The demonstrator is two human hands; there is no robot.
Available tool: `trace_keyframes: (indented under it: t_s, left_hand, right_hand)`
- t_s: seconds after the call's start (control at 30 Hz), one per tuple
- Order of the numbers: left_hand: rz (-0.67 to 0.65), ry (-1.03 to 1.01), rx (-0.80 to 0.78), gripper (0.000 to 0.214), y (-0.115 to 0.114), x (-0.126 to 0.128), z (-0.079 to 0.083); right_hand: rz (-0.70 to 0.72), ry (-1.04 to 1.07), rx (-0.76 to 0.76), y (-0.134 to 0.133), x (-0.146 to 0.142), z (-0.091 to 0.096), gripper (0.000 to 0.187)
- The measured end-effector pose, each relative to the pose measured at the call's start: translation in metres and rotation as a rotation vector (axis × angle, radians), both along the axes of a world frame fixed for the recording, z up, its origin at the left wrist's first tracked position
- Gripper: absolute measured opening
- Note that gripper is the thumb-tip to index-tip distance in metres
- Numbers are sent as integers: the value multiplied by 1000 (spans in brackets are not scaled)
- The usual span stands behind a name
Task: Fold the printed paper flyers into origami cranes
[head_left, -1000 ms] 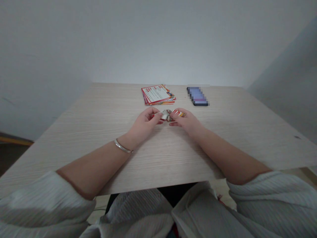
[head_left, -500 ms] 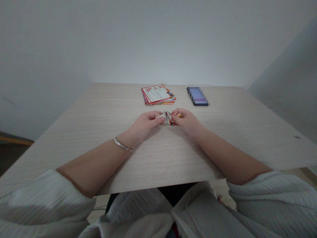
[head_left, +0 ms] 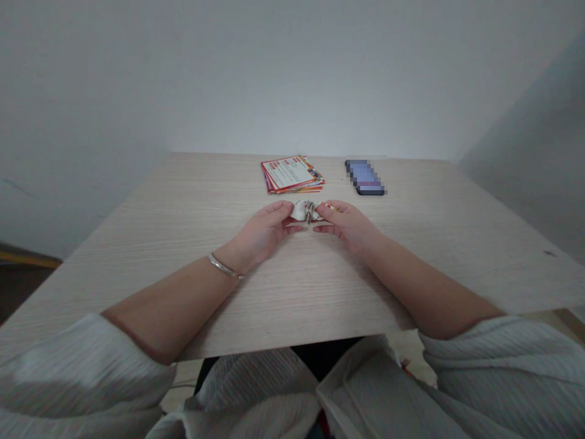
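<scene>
A small folded piece of printed paper, white with red and orange marks, is held just above the wooden table. My left hand pinches its left end between thumb and fingers. My right hand pinches the right end the same way. Both hands meet near the table's middle, with the paper stretched between them. A silver bangle sits on my left wrist.
A stack of colourful printed sheets lies behind the hands. A dark phone lies to the right of the stack. Plain walls close off the table's far and right sides. The table's front edge is by my lap.
The folded paper has turned between my fingers, now showing more of its white side. Both hands have shifted only slightly and keep their pinch.
</scene>
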State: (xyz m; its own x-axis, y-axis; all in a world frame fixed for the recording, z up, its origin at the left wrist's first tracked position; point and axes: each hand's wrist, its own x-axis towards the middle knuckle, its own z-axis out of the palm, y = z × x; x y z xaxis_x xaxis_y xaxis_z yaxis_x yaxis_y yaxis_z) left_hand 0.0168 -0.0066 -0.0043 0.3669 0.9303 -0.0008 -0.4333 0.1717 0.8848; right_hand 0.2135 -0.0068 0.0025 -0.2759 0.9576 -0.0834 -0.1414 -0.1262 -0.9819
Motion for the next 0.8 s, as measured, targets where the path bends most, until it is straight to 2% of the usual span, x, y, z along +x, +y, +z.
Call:
trace_keyframes:
  t_s: [0.17,0.33,0.53,0.8]
  left_hand:
    - [33,-14,-80,15,3,-3,-1]
    - [62,-30,-115,24,3,-1,2]
    - [68,-36,-170,20,1,-1,7]
    - [21,-15,-116,13,2,-3,5]
  right_hand:
    - [-5,36,-93,0,-2,0,29]
    - [-5,50,-172,0,-4,1,22]
    - [-23,107,-159,-3,-4,2,20]
    - [-29,110,-136,-1,-5,-1,27]
